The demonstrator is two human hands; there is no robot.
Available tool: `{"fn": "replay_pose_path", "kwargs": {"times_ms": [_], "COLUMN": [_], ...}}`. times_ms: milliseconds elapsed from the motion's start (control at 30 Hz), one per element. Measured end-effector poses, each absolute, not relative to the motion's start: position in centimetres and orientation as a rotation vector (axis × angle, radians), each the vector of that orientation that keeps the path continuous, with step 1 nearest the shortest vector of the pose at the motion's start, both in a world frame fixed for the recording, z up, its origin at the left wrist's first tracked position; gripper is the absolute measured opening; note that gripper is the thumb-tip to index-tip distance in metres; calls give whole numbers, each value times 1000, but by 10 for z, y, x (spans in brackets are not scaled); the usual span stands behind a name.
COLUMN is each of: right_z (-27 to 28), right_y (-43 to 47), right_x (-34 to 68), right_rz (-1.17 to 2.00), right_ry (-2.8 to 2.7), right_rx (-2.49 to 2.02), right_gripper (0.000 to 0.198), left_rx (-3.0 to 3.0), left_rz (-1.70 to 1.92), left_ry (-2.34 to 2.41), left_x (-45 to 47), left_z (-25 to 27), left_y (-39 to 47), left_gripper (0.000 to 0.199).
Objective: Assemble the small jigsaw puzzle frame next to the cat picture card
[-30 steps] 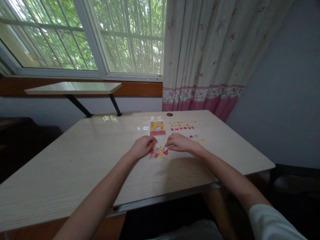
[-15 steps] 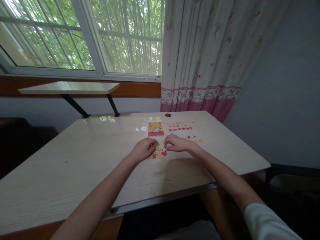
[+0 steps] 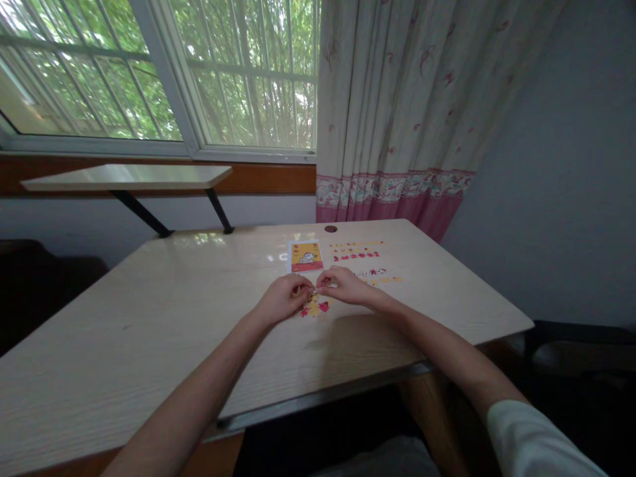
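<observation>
My left hand (image 3: 283, 297) rests on the desk with thumb and fingers pinched, and my right hand (image 3: 344, 286) is pinched too. Their fingertips meet over a small pile of jigsaw puzzle pieces (image 3: 313, 307), coloured yellow, red and white. A tiny whitish puzzle piece (image 3: 314, 290) shows between the fingertips, mostly hidden by them. Just beyond my hands lies a picture card (image 3: 307, 257), showing a white, dark-marked figure on orange and red. A row of red pieces (image 3: 356, 256) is laid out to the card's right.
Other rows hold yellow pieces (image 3: 358, 244) at the back and yellow ones (image 3: 392, 279) beyond my right wrist. A raised shelf (image 3: 134, 175) on dark legs stands at the desk's back left. The desk (image 3: 199, 318) has a round hole (image 3: 330, 228) near the curtain (image 3: 397, 132).
My right hand has moved left, bringing its fingertips against those of my left hand above the pile. My left hand has stayed nearly in place. The view has shifted slightly.
</observation>
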State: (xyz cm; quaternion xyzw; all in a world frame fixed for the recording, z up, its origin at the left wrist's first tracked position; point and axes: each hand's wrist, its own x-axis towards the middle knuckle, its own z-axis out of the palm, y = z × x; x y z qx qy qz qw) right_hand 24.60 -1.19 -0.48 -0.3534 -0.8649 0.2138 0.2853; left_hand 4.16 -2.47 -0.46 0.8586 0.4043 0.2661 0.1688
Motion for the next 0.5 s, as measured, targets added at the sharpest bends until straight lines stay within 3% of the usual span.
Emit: {"fn": "replay_pose_path", "kwargs": {"times_ms": [200,500], "right_z": [-9,-10], "right_y": [-12,-12], "right_x": [244,248], "right_rz": [614,154], "right_ry": [-2186,-2258], "right_rx": [-952,-867], "right_gripper": [11,22], "left_rx": [2323,2012], "left_rz": [847,1018], "left_ry": [1187,1140], "left_x": [38,43], "left_z": [-11,-12], "left_y": [-19,-18], "left_gripper": [23,27]}}
